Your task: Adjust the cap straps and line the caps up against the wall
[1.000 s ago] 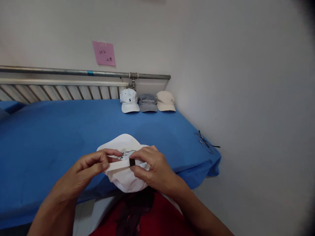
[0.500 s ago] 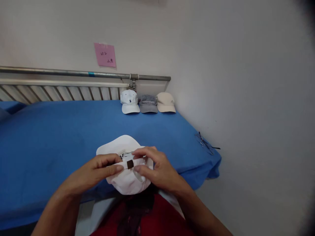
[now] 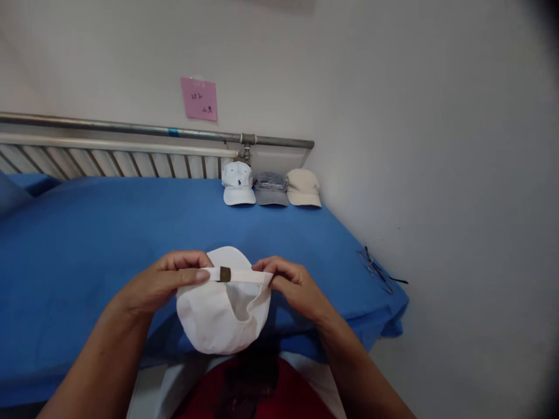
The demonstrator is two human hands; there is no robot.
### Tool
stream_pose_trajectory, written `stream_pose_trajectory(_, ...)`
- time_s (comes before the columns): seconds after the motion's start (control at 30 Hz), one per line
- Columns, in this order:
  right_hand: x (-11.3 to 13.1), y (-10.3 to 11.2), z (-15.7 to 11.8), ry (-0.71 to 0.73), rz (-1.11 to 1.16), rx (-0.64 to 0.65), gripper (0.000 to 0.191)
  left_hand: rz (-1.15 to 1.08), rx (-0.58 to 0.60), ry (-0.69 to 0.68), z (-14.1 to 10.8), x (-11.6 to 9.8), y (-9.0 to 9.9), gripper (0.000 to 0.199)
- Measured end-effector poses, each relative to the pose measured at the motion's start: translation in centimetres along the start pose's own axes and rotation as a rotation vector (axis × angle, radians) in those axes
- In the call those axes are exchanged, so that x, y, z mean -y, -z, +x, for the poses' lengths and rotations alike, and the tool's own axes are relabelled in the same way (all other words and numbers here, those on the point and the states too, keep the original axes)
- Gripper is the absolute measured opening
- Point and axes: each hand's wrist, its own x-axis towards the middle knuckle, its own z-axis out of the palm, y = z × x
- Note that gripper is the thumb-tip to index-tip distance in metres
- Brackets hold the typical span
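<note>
A white baseball cap (image 3: 207, 317) hangs between my hands just above the near edge of the blue-covered surface, its back strap uppermost and its brim pointing away from me. My left hand (image 3: 170, 276) pinches the strap (image 3: 244, 276) left of its brass-coloured buckle (image 3: 225, 274). At the strap's right end, my right hand (image 3: 293, 282) grips the cap's edge between thumb and fingers. Below the strap, the cap's rear opening (image 3: 242, 297) shows. The crown sags toward my lap.
Against the wall stand a pale cap with a small dark emblem (image 3: 238, 183), a grey cap (image 3: 271, 189) and a beige cap (image 3: 304, 187). Eyeglasses (image 3: 379, 270) lie at the right edge of the blue cloth (image 3: 109, 233). Behind are a radiator (image 3: 117, 163) and a metal pipe (image 3: 131, 129).
The cap has turned so its back strap and rear opening face me more. My right hand has shifted right to the strap's end, and the strap is now stretched straight.
</note>
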Motion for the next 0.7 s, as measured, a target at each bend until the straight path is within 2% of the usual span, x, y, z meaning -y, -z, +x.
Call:
stream_pose_trajectory(0.07, 0.3, -0.1, 0.9, -0.037, 0.065, -0.006, 0.011, 0.009, -0.015, 0.002, 0.8, -0.9, 0.5, 0.027)
stream_pose_trajectory(0.13, 0.4, -0.3, 1.9, -0.001, 0.081, -0.031, 0.011, 0.046, -0.015, -0.028, 1.7, -2.0, 1.0, 0.028)
stream_pose_trajectory(0.37, -0.9, 0.6, 5.6, 0.359, -0.128, -0.333, 0.016, 0.443, 0.057, -0.220, 5.0, -4.6, 2.3, 0.024)
stream_pose_trajectory(0.53, -3.4, 2.6, 9.0, 0.516, -0.328, -0.419, 0.017, 0.626, -0.022, -0.219, 9.3, -3.9, 3.7, 0.028)
stream_pose_trajectory(0.7, -6.1, 3.9, 10.6, 0.496, -0.472, -0.448, 0.020, 0.566, -0.078, -0.208, 12.6, -1.8, 4.6, 0.030)
